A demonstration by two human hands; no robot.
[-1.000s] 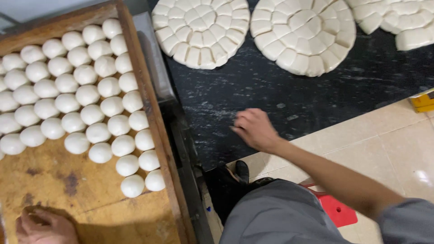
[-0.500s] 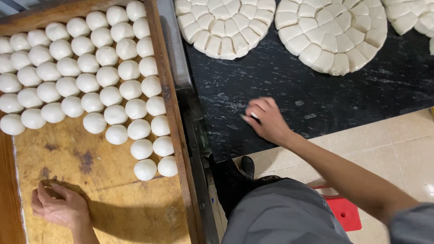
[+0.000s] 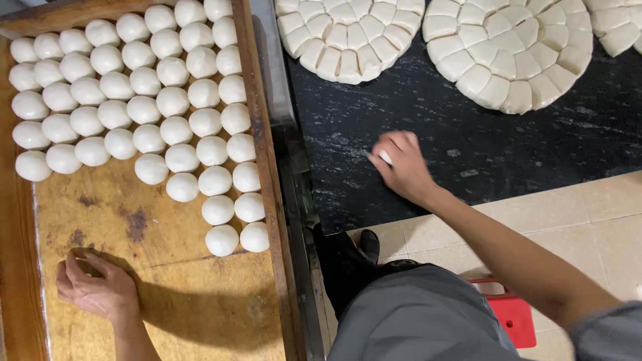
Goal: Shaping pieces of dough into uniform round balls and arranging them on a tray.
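The right hand (image 3: 401, 167) now seems to cup a dough piece (image 3: 386, 158).

dough piece (image 3: 386, 158): small, white, mostly hidden under the fingers, down on the black stone counter (image 3: 468, 140) | dough balls (image 3: 134, 107): round, smooth, white, packed in tidy rows across the wooden tray (image 3: 200, 307), near end bare
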